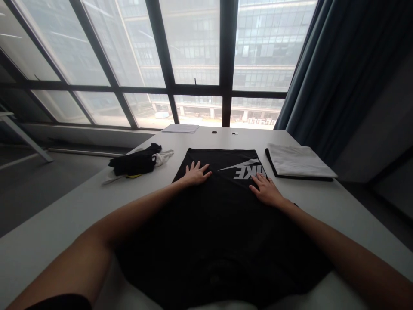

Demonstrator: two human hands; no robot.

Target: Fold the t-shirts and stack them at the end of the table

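A black T-shirt point(222, 215) with a white printed logo lies spread flat on the white table point(64, 219), its far edge folded straight. My left hand point(195, 173) rests flat on the shirt's far left part, fingers spread. My right hand point(266, 189) presses flat on the far right part, just below the logo, fingers stretched out. Neither hand holds anything.
A crumpled heap of black and white clothes point(138, 162) lies at the left of the table. A folded stack of a white garment on a black one point(298, 161) sits at the right. A sheet of paper point(180, 128) lies at the far edge. Large windows and a dark curtain point(342, 73) stand beyond.
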